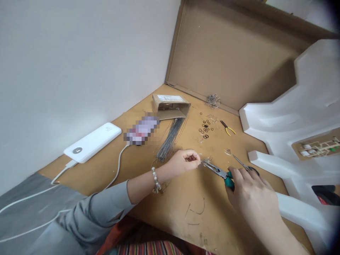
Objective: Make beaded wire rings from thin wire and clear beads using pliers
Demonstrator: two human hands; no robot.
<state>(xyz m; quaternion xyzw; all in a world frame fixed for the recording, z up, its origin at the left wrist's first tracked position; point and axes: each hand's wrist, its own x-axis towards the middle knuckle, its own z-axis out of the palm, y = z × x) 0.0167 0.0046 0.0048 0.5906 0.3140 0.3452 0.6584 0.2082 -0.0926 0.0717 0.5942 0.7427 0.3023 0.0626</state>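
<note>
No words can be read. The label (pixel 170 98) on the cardboard box (pixel 171 113) has print too small to make out; the white power bank (pixel 92 143) bears a grey mark (pixel 108 128) and, perhaps, a digit on its round display (pixel 76 150).

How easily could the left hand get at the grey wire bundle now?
Probably yes: the wire bundle lies close beside the left hand with nothing visible between, though that hand seems busy near the green-handled pliers.

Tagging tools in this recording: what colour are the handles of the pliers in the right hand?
Teal green; the handles show in the head view, partly covered.
</note>
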